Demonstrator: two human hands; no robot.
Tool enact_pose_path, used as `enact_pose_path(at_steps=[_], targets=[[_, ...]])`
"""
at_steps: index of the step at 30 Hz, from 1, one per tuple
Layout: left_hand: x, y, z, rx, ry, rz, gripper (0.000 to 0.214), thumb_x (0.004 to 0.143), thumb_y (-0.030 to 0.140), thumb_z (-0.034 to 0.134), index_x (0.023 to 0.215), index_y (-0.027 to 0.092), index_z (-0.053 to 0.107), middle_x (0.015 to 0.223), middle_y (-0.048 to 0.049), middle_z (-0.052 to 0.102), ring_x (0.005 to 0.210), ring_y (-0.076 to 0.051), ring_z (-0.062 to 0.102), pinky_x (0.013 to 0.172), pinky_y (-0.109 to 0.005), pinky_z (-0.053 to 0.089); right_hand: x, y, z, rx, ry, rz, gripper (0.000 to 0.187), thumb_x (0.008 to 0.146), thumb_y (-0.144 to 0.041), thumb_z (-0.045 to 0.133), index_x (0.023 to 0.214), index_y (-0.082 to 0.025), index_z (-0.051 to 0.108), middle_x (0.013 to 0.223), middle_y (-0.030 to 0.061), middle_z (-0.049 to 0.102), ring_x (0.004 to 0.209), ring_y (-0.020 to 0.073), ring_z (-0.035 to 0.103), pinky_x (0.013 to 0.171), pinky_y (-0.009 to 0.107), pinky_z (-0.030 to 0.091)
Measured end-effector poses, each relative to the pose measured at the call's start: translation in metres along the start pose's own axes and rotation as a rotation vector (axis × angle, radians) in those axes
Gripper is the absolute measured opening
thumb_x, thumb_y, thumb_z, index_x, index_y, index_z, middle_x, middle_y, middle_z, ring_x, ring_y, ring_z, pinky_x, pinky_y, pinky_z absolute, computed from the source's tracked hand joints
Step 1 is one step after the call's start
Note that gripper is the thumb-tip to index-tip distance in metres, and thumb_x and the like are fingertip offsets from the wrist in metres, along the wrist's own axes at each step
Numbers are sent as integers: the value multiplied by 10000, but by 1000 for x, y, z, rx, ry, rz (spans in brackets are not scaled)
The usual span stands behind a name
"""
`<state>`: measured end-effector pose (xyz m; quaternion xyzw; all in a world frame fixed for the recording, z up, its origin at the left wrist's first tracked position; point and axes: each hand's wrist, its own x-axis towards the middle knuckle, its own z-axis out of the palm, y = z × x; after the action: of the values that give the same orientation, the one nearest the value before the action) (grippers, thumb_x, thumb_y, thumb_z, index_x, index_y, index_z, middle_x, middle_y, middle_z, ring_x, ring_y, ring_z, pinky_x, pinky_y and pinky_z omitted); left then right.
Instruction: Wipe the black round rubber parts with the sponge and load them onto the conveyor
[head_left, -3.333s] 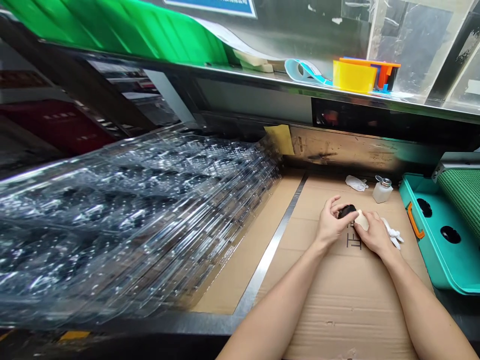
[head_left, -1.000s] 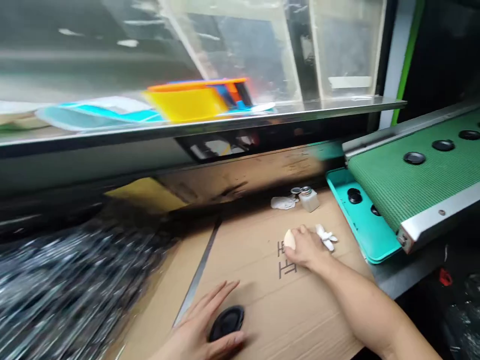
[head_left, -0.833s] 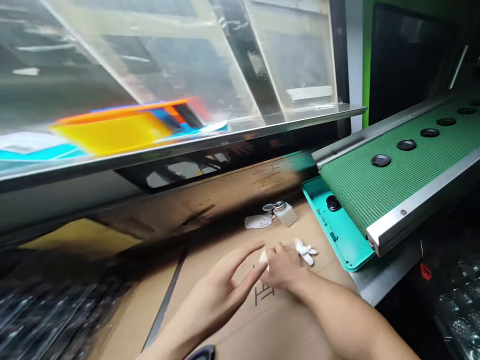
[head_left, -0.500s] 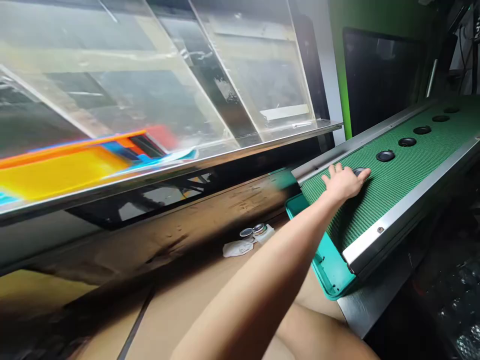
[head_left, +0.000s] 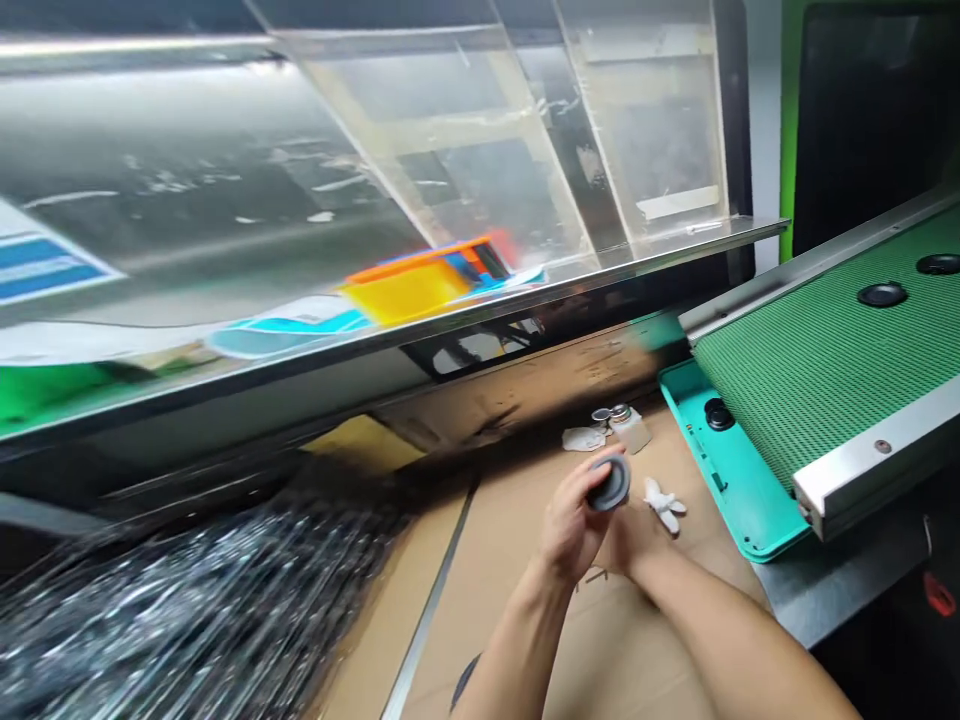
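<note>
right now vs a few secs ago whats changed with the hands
The right hand has come back from the green mesh belt and sits behind the left hand, which now holds up a round grey disc. The black oval piece is let go, apparently low by the left forearm. The pale sponge is out of sight. The dispenser bottle, white cloth and white glove stayed put.

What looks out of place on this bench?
A crumpled white glove lies loose on the cardboard sheet, just beside the right hand; it looks dropped rather than put away.
</note>
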<state>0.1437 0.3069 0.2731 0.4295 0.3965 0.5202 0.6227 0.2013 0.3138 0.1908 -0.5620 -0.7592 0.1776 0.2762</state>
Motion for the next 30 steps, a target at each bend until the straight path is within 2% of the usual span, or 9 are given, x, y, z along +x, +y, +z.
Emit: enact_pose_path(at_steps=[3, 5, 7, 12, 16, 19, 23, 26, 30], targets=[[-11, -25, -69, -174, 219, -69, 264, 692, 243, 755, 943, 164, 736, 757, 15, 687, 546, -71, 564, 498, -178, 490, -1, 0, 6, -139, -38, -19, 365, 857, -253, 593, 1206, -155, 626, 1161, 154, 646, 1087, 302, 572, 886, 426, 488], [-11, -38, -95, -232, 297, -65, 155, 720, 200, 727, 867, 161, 696, 755, 15, 689, 588, -98, 621, 560, -222, 553, -2, 2, 5, -222, -17, -46, 361, 901, -295, 544, 1235, -178, 618, 1151, 148, 641, 1102, 306, 544, 915, 448, 465], [-8, -47, -109, -251, 307, -75, 105, 760, 178, 693, 857, 156, 662, 798, -21, 714, 697, -156, 698, 657, -297, 603, -1, 4, 1, -234, 57, -48, 383, 948, -316, 486, 1294, -197, 601, 1145, 141, 638, 1082, 298, 537, 931, 449, 451], [3, -55, -119, -354, 220, -164, 75, 861, 161, 584, 904, 132, 638, 913, -101, 733, 817, -197, 730, 788, -375, 610, 1, -2, 3, -86, 298, -87, 436, 996, -369, 452, 1382, -212, 580, 1256, 129, 602, 1138, 263, 514, 1015, 393, 428], [7, -47, -125, -632, 77, -236, 260, 942, 256, 432, 905, 119, 651, 927, -156, 726, 934, -262, 714, 904, -456, 578, -10, -16, 26, -95, 219, -233, 397, 958, -314, 521, 1320, -207, 644, 1265, 125, 603, 1115, 266, 509, 1002, 408, 442], [9, -42, -132, -737, 5, -289, 358, 962, 256, 362, 946, 77, 671, 959, -191, 722, 988, -289, 699, 953, -470, 548, -13, -21, 36, -130, 236, -299, 395, 941, -259, 536, 1314, -201, 652, 1295, 129, 589, 1116, 269, 494, 983, 412, 444], [13, -41, -138, -678, 15, -346, 265, 982, 194, 423, 944, 96, 666, 836, -112, 719, 803, -203, 699, 900, -405, 564, -3, -15, 32, -158, 319, -244, 404, 960, -259, 513, 1339, -191, 634, 1320, 127, 593, 1097, 269, 491, 978, 420, 435], [16, -41, -137, -581, 32, -407, 282, 1013, 299, 454, 920, 123, 654, 767, -67, 703, 688, -172, 674, 816, -382, 585, -2, -15, 31, -158, 315, -225, 403, 973, -264, 490, 1335, -159, 634, 1303, 136, 611, 1074, 262, 496, 977, 413, 434], [18, -43, -129, -561, 102, -417, 353, 1021, 369, 442, 908, 117, 662, 793, -93, 716, 763, -194, 699, 792, -322, 586, -6, -25, 39, -155, 295, -266, 406, 947, -252, 513, 1324, -184, 646, 1293, 128, 600, 1083, 257, 485, 967, 386, 435]])
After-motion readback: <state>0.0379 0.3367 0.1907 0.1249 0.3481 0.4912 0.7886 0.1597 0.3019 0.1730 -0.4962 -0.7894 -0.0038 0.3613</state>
